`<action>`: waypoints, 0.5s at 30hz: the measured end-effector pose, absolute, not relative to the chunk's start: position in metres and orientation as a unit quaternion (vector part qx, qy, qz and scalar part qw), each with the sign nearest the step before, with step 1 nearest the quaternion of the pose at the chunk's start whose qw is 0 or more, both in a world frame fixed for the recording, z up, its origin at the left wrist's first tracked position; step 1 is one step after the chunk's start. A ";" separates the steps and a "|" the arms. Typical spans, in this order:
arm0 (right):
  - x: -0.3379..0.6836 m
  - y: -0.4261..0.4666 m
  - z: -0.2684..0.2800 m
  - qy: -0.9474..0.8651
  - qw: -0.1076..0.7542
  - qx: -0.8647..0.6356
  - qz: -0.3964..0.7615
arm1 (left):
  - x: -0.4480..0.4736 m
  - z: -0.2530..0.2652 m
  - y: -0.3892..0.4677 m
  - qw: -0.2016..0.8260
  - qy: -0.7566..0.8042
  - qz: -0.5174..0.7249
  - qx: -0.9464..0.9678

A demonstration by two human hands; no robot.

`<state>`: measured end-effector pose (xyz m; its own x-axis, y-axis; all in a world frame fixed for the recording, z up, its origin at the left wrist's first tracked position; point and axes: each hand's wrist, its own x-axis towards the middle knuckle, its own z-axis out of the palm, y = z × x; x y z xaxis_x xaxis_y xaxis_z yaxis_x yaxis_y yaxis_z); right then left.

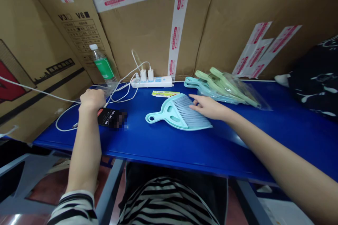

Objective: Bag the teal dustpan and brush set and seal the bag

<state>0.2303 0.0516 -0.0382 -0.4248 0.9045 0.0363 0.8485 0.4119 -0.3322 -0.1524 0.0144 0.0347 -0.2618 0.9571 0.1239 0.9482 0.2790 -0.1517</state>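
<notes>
A light blue hand brush (188,107) with grey-blue bristles lies nested on its matching dustpan (182,126), handles to the left, in the middle of the blue table. My right hand (204,106) hovers at the bristles' upper right side, index finger stretched out and fingers apart; whether it touches them I cannot tell. At the left, my left hand (92,99) is closed in a fist, with crumpled clear plastic (108,88) showing beyond the knuckles. Just right of that wrist lies a phone (107,116) with a timer on its screen.
Bagged green and blue brush sets (224,86) lie at the back right. Behind are a white power strip (155,82) with chargers and loose cables, a yellow-green label strip (165,94), and a water bottle (103,66). Cardboard (148,31) walls the back; dark patterned fabric (314,81) is at right.
</notes>
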 end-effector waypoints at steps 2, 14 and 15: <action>0.227 0.046 -0.036 -0.837 0.092 -0.533 0.081 | -0.155 0.032 0.013 0.086 -0.807 0.052 -0.582; 0.196 0.002 -0.020 -0.930 0.118 -0.326 0.123 | -0.045 0.008 0.001 0.059 -0.501 0.005 -0.864; 0.196 0.001 -0.020 -0.928 0.114 -0.328 0.136 | -0.036 0.002 -0.002 0.042 -0.468 0.018 -0.883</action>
<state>0.1961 0.0014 -0.0205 -0.7594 0.6390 0.1225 0.5771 0.7485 -0.3266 -0.0357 -0.0022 0.0023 0.5614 0.8275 0.0076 0.8245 -0.5585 -0.0914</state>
